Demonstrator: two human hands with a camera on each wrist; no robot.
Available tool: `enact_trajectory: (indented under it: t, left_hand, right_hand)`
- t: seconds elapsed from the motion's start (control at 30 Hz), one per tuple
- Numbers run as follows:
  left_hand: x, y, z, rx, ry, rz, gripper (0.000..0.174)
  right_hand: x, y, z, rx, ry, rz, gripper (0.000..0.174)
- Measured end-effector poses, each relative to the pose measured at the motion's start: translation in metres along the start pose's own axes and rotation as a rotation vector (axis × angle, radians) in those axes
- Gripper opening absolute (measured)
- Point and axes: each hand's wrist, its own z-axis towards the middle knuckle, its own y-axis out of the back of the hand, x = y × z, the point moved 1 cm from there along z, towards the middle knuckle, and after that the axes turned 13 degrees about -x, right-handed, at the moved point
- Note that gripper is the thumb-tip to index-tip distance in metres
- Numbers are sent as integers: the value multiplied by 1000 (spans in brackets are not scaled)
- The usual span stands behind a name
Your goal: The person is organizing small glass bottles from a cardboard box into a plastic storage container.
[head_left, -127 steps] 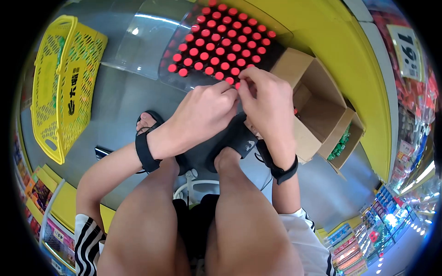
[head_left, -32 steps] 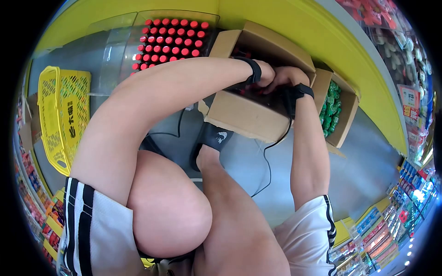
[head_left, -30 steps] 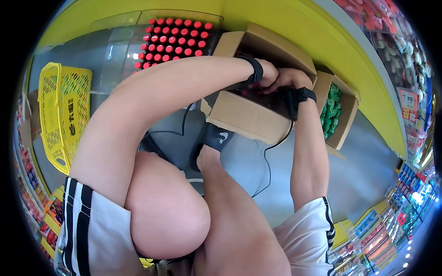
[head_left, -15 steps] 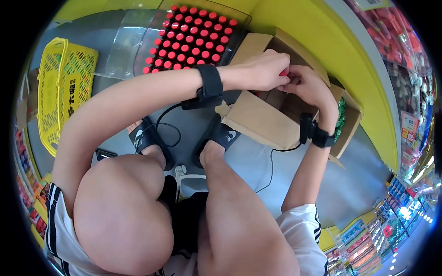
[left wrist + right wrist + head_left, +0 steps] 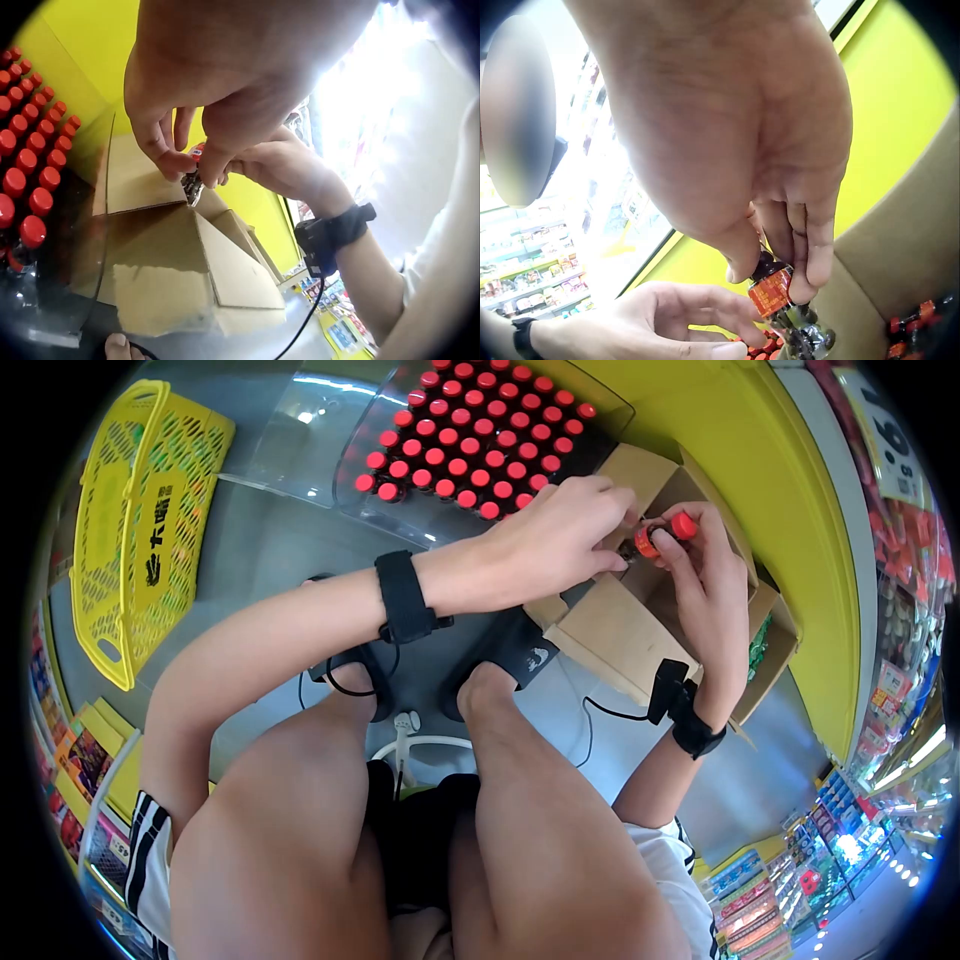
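In the head view my right hand [image 5: 715, 585] holds a small dark bottle with a red label [image 5: 646, 542] and red cap [image 5: 684, 525], lying sideways above a cardboard box [image 5: 620, 635]. The right wrist view shows thumb and fingers of my right hand [image 5: 735, 135] around the bottle [image 5: 771, 294], its clear base pointing down. My left hand [image 5: 545, 545] is beside that base, fingers bent loosely; in the right wrist view a gap separates the left hand [image 5: 682, 319] from the bottle. Left of the box, a clear bin holds rows of red-capped bottles [image 5: 485, 426].
A yellow basket [image 5: 160, 540] stands on the floor [image 5: 265, 575] at left. A smaller box with green packs [image 5: 758, 650] sits right of the larger box. Black cables run from the wrist cameras. A yellow shelf base [image 5: 800, 500] borders the boxes; red-capped bottles [image 5: 915, 322] lie inside the box.
Both hands have risen out of the box, and a red-capped bottle has come up with them. My hands have since drawn apart, with the bottle in my right hand. The head view has shifted.
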Motion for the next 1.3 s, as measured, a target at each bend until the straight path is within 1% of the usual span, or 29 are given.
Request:
enact_trajectory:
  t: [0.03, 0.1, 0.17, 0.2, 0.23, 0.3, 0.37, 0.43, 0.5, 0.53, 0.57, 0.63, 0.7, 0.77, 0.83, 0.9, 1.0, 1.1, 1.17, 1.3]
  left_hand:
    - [3, 4, -3, 18, 14, 38, 41]
    - [8, 7, -11, -29, 2, -10, 40]
    - [9, 10, -16, -72, -22, -56, 37]
    - [8, 12, -18, -79, -19, -58, 37]
    - [7, 13, -20, -81, -8, -20, 36]
    - [8, 19, -25, -85, 8, 19, 35]
    - [10, 26, -29, -185, -10, 68, 34]
    - [17, 38, -34, -221, -14, 96, 34]
    - [24, 54, -43, -258, -15, 125, 34]
    - [28, 62, -47, -253, 16, 114, 34]
    - [31, 70, -52, -249, 47, 102, 33]
    - [41, 84, -62, -266, 80, 98, 36]
    - [49, 98, -72, -272, 89, 221, 36]
    - [56, 111, -82, -315, 68, 246, 35]
    - [61, 125, -91, -300, 120, 297, 33]
    - [71, 134, -98, -296, 132, 307, 35]
    - [83, 142, -108, -299, 147, 274, 31]
    - [89, 152, -115, -317, 126, 266, 34]
    - [91, 163, -116, -213, 78, 357, 48]
    - [97, 172, -118, -187, 44, 345, 49]
  right_hand:
    - [7, 0, 0, 2, -16, -32, 21]
    - [17, -1, -3, 12, -33, -71, 21]
    - [26, -2, -5, -56, 40, -40, 20]
    - [37, 0, -5, -28, 4, -109, 20]
    - [43, -5, -3, -21, 6, -111, 20]
    - [54, -15, 0, -65, 6, 79, 21]
    - [62, -27, 7, -57, 30, 64, 21]
    - [67, -41, 15, -47, 59, 46, 21]
    - [74, -57, 19, -28, 248, 47, 22]
    - [81, -64, 20, -36, 308, 27, 22]
    - [88, -71, 21, -30, 312, 28, 22]
    - [99, -84, 24, -3, 398, -128, 24]
    - [102, -102, 26, 22, 384, -106, 21]
    - [100, -121, 26, 64, 474, 42, 18]
    - [105, -137, 25, 106, 509, 41, 17]
    - [105, -153, 21, 161, 505, 14, 19]
    - [109, -170, 17, 197, 512, 8, 19]
    - [112, -181, 14, 225, 525, 14, 21]
    - [115, -183, 11, 252, 511, 28, 21]
    - [117, -192, 6, 239, 529, 60, 21]
